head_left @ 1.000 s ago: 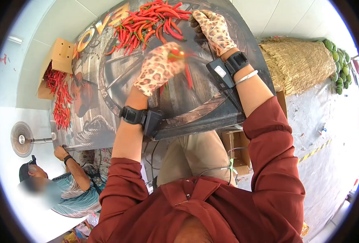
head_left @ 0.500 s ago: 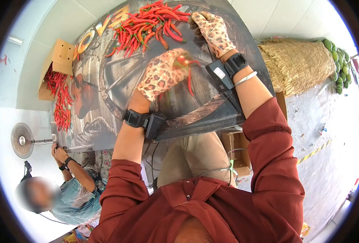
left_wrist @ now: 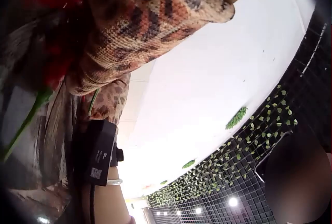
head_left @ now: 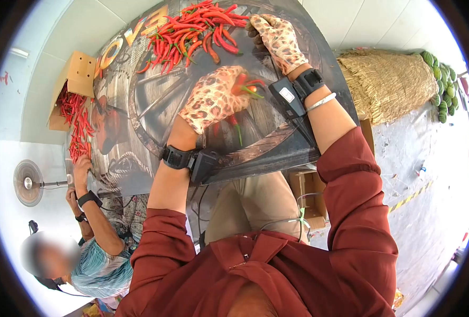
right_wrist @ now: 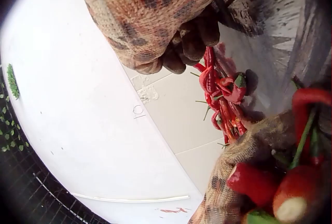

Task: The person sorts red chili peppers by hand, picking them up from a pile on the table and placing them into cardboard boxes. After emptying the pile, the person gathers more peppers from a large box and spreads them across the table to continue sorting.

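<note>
My left hand (head_left: 217,96), in a leopard-print glove, grips a small bunch of red chillies (head_left: 246,84) over the middle of the picture-printed table (head_left: 155,105). Their green stems poke out to the right. In the left wrist view the bunch of red chillies (left_wrist: 52,53) shows dark under the glove. My right hand (head_left: 276,37), gloved the same, rests at the right edge of the chilli pile (head_left: 192,29). Its fingers (right_wrist: 197,35) are curled against the nearest chillies (right_wrist: 223,97); I cannot tell whether they pinch one.
An open cardboard box (head_left: 78,71) at the table's far left spills more chillies (head_left: 77,127). Another person (head_left: 94,253) reaches a hand (head_left: 81,165) up to them. A fan (head_left: 28,182) stands left. A straw bale (head_left: 387,84) and green melons (head_left: 446,79) lie right.
My left hand has turned and drawn slightly nearer, so the bunch's stems now point right. The other person's hand has risen to the spilled chillies. My right hand has stayed put.
</note>
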A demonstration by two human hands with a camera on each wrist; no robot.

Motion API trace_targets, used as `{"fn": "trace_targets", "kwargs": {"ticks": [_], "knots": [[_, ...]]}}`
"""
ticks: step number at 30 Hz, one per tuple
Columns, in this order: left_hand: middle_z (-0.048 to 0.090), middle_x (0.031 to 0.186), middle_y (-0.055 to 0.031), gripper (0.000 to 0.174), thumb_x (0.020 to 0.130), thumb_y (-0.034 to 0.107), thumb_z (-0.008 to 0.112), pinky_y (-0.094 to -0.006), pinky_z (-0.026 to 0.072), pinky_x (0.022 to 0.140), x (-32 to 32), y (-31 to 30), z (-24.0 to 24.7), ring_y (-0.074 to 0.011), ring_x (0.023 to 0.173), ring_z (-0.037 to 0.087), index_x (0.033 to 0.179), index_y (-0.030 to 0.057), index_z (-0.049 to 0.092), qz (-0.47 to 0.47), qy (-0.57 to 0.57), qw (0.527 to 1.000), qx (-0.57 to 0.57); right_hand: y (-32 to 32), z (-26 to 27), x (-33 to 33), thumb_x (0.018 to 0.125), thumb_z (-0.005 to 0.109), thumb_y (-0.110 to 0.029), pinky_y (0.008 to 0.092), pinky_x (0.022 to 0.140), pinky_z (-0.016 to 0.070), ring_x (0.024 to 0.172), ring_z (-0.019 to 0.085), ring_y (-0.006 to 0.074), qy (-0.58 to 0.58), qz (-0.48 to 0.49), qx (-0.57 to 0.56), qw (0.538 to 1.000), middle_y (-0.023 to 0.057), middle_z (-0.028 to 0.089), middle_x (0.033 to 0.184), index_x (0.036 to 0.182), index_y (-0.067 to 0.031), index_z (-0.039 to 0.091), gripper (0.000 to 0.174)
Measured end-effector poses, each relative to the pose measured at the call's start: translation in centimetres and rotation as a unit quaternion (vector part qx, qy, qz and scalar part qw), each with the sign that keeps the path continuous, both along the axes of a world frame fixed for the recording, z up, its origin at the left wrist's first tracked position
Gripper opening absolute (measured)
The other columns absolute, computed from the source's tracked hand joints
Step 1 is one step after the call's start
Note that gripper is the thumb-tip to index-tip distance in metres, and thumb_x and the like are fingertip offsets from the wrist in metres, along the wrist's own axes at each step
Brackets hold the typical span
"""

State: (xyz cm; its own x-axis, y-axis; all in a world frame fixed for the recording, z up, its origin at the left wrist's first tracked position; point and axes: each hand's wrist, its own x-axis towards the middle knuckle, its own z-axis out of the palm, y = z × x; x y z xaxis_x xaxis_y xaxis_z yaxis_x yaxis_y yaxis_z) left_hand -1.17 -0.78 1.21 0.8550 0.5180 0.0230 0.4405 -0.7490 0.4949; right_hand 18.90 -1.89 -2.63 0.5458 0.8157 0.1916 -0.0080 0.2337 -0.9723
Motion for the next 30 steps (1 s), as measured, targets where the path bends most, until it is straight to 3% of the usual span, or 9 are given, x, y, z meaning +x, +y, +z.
{"fn": "trace_targets", "kwargs": {"ticks": [5, 10, 16, 17, 20, 21, 24, 28, 30], "knots": [[0.061, 0.106, -0.0141, 0.044, 0.071, 0.018, 0.068, -0.0377, 0.0485, 0.083, -1.0, 2.1, -1.9, -0.0313, 0.099, 0.06, 0.112, 0.0069, 0.057, 0.024, -0.046, 0.989, 0.142, 0.2, -0.3, -0.2, 0.091, 0.059, -0.022, 0.0223, 0.055, 0.0436, 0.061, 0.053, 0.0066, -0.029, -0.035, 0.013, 0.999, 0.0017, 0.064, 0.077, 0.093, -0.0016, 0.066, 0.022], [0.06, 0.105, -0.012, 0.042, 0.07, 0.016, 0.067, -0.0372, 0.0473, 0.083, -1.5, 4.7, -1.1, -0.0287, 0.098, 0.059, 0.11, 0.0095, 0.057, 0.055, -0.032, 0.991, 0.117, 0.3, -0.1, -0.1, 0.09, 0.06, -0.024, 0.0227, 0.052, 0.0431, 0.06, 0.053, 0.0065, -0.031, -0.02, 0.001, 0.999, 0.0013, 0.065, 0.077, 0.091, -0.0026, 0.066, 0.022], [0.053, 0.116, -0.0109, 0.044, 0.069, 0.006, 0.063, -0.0373, 0.0444, 0.092, -0.6, 8.5, -1.2, -0.0301, 0.109, 0.054, 0.112, 0.0081, 0.053, -0.043, -0.064, 0.981, 0.179, -0.2, 0.0, -0.1, 0.091, 0.059, -0.024, 0.0226, 0.051, 0.0434, 0.06, 0.054, 0.0065, -0.015, -0.016, 0.002, 1.0, 0.0023, 0.065, 0.078, 0.091, -0.0016, 0.065, 0.024], [0.049, 0.126, -0.0121, 0.054, 0.069, 0.002, 0.06, -0.0367, 0.0406, 0.099, -0.4, 9.1, -1.1, -0.0308, 0.12, 0.047, 0.121, 0.0089, 0.05, -0.089, -0.089, 0.981, 0.148, -0.1, 0.0, -0.2, 0.09, 0.059, -0.025, 0.0233, 0.053, 0.0438, 0.059, 0.054, 0.0072, -0.012, -0.017, 0.002, 1.0, 0.002, 0.065, 0.075, 0.092, -0.0015, 0.066, 0.025], [0.045, 0.133, -0.0129, 0.065, 0.068, -0.002, 0.058, -0.0358, 0.0359, 0.105, 1.0, 9.3, 0.1, -0.0298, 0.127, 0.041, 0.13, 0.0105, 0.046, -0.147, -0.068, 0.97, 0.183, 0.2, -0.2, -0.1, 0.089, 0.06, -0.026, 0.0241, 0.054, 0.0443, 0.058, 0.055, 0.0078, -0.006, -0.011, 0.007, 1.0, 0.0018, 0.064, 0.072, 0.093, -0.0014, 0.067, 0.026], [0.045, 0.136, -0.0108, 0.056, 0.078, 0.011, 0.063, -0.0368, 0.0408, 0.1, 1.3, 9.3, 0.4, -0.0295, 0.124, 0.045, 0.132, 0.0137, 0.047, -0.14, -0.061, 0.969, 0.194, 0.1, -0.1, -0.2, 0.089, 0.059, -0.026, 0.0241, 0.054, 0.0444, 0.059, 0.055, 0.0078, -0.001, -0.006, 0.009, 1.0, 0.0019, 0.064, 0.072, 0.092, -0.0015, 0.067, 0.026], [0.046, 0.135, -0.0113, 0.055, 0.079, 0.012, 0.063, -0.0365, 0.0405, 0.1, 2.2, 11.2, 0.0, -0.0294, 0.124, 0.045, 0.131, 0.0133, 0.047, -0.185, -0.03, 0.971, 0.147, -0.3, 0.2, -0.4, 0.089, 0.059, -0.027, 0.0241, 0.055, 0.0445, 0.059, 0.055, 0.0077, 0.007, -0.013, -0.002, 1.0, 0.0021, 0.064, 0.072, 0.091, -0.0014, 0.067, 0.027], [0.046, 0.133, -0.0139, 0.059, 0.072, 0.002, 0.059, -0.0371, 0.034, 0.106, 2.9, 11.5, -0.3, -0.0302, 0.126, 0.042, 0.129, 0.0106, 0.048, -0.157, -0.027, 0.977, 0.142, 0.0, 0.0, -0.1, 0.091, 0.059, -0.02, 0.0208, 0.046, 0.0377, 0.054, 0.047, 0.0048, -0.005, 0.004, 0.02, 1.0, 0.0009, 0.06, 0.072, 0.086, 0.0002, 0.063, 0.022], [0.047, 0.131, -0.014, 0.055, 0.073, 0.005, 0.061, -0.0378, 0.0353, 0.104, 2.9, 11.4, -0.5, -0.0303, 0.124, 0.043, 0.126, 0.0113, 0.05, -0.141, -0.025, 0.979, 0.143, -0.1, 0.1, -0.2, 0.091, 0.059, -0.02, 0.0211, 0.045, 0.0374, 0.053, 0.046, 0.0047, 0.012, 0.016, 0.025, 0.999, 0.0003, 0.059, 0.071, 0.087, 0.0006, 0.063, 0.022]]}}
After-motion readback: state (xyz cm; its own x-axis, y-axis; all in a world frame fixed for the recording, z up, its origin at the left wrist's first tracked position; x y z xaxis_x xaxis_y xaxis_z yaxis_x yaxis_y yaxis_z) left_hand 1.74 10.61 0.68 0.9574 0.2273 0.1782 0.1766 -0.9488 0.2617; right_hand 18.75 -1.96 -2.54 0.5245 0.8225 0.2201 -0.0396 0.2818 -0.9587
